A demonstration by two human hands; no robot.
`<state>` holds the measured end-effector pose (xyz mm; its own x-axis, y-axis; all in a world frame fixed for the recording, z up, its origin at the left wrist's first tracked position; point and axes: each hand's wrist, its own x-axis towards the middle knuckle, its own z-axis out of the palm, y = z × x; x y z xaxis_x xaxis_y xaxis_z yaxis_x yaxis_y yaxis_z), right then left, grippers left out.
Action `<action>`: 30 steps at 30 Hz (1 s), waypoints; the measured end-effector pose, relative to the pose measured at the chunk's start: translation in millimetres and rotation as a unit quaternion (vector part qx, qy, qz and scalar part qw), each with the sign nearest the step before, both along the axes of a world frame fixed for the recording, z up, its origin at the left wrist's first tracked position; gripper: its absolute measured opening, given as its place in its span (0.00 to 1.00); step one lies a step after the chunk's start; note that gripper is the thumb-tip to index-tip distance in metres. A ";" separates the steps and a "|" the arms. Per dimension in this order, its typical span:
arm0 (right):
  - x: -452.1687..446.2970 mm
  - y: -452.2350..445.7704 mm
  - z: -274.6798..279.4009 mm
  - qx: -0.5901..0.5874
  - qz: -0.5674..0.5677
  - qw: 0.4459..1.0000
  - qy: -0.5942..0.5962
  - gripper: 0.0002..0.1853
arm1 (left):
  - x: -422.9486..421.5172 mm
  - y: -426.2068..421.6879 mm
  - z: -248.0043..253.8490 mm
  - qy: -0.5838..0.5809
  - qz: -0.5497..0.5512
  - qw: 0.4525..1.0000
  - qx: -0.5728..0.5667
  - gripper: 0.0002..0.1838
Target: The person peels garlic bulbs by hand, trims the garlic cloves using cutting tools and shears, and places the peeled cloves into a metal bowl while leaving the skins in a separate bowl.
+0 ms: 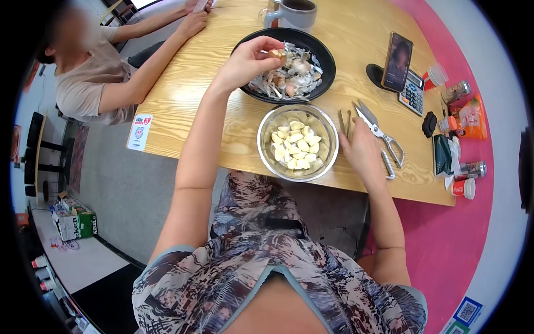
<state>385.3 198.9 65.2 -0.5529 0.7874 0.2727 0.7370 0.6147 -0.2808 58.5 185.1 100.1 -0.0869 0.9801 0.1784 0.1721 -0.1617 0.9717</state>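
My left hand (250, 62) is closed over the black pan, its thumb and fingers pinching a small brownish garlic clove (277, 54). Papery garlic skins (303, 71) and a few unpeeled pieces lie in the black pan (329, 62). Nearer to me stands a steel bowl (266, 158) holding several peeled garlic cloves (297, 142). To its right, my right hand (364, 149) is closed around a pair of tweezers (345, 123), whose two prongs point away from me. Open scissors (380, 131) lie on the table right beside that hand, partly behind it.
A grey mug (298, 14) stands behind the pan. On the right are a phone (399, 61) on a stand, a calculator (411, 93), a tissue pack (443, 156) and several small jars and cans. Another person (105, 72) sits at the table's left side.
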 end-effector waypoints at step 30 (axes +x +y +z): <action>-148.6 46.3 83.1 -0.042 0.208 0.937 0.277 0.07 | -9.9 -4.0 -5.5 -0.075 -0.035 0.995 0.057 0.13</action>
<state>236.7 245.1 148.3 -0.6085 0.5671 0.5550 0.1658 0.7749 -0.6100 48.7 181.1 94.6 -0.0537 0.9590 0.2783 0.0116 -0.2780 0.9605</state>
